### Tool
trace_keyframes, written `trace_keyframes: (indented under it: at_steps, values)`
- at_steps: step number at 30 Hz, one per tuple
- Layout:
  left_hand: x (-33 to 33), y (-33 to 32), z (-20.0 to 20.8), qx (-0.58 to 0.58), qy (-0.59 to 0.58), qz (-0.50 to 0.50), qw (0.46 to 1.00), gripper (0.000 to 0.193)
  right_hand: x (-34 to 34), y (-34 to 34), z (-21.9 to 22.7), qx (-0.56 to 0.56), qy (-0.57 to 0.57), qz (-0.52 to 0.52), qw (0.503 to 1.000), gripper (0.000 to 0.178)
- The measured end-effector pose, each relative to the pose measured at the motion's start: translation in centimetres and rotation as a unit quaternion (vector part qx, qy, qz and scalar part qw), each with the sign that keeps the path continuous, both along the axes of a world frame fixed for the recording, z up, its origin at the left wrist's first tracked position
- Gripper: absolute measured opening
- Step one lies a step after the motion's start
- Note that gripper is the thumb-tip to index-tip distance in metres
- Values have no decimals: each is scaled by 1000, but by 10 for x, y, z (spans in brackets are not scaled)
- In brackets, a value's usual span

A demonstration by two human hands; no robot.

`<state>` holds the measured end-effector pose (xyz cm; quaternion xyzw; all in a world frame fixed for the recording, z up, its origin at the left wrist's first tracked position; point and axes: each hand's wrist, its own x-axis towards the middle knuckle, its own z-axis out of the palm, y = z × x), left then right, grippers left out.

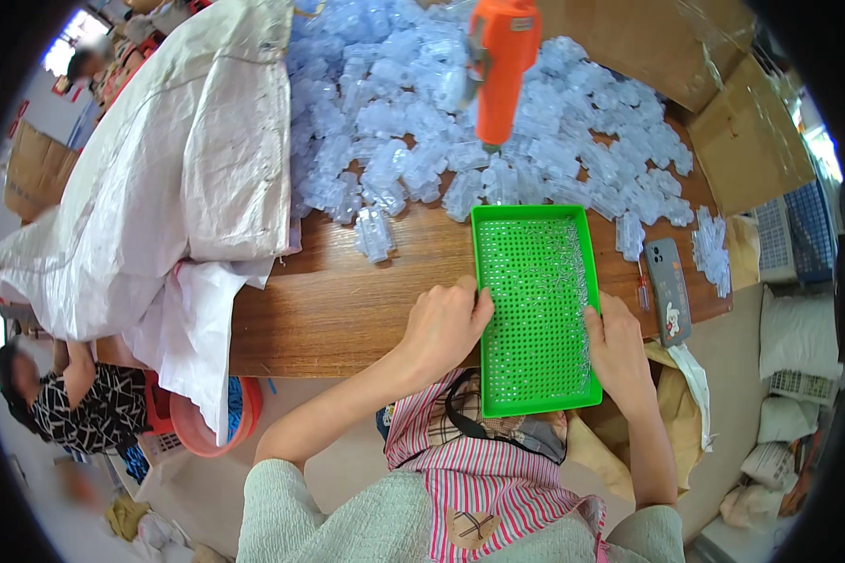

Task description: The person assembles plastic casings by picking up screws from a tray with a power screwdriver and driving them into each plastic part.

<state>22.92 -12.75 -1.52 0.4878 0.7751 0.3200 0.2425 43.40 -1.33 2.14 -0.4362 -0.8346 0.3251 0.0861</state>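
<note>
A green perforated tray [526,310] extends over the table's front edge, with many small silvery pieces, perhaps screws, gathered along its right side. My left hand [449,319] is closed at the tray's left rim, its thumb against the edge. On the opposite rim, my right hand [618,345] grips with the thumb on top; its other fingers are mostly hidden. Beyond the tray, an orange electric screwdriver [505,75] hangs with its bit pointing down. Clear plastic pieces [385,113] lie heaped across the back of the wooden table [338,310].
A grey phone [668,291] and a thin red-handled tool [642,289] lie right of the tray. White woven sacking [188,159] drapes the table's left side. Cardboard [746,141] borders the back right. A pink tub [218,427] stands below left; another person [75,399] sits beyond.
</note>
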Motion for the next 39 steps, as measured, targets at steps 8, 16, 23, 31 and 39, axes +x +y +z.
trace_keyframes:
  at_steps: [8,16,23,31,39]
  values:
    - [-14,-2,18,-47,79,28,995,35,-20,14,-2,130,-134,-23,982,31]
    - [-88,-20,-10,110,332,221,910,46,-168,64,52,173,325,99,924,64]
    - [-84,-27,-4,140,-28,209,968,39,-256,87,56,-16,420,200,885,43]
    - [-98,-31,2,-80,-380,54,920,34,-193,52,73,-314,473,150,809,29]
    - [-93,11,-11,31,123,7,992,40,-131,40,38,-180,396,147,888,48]
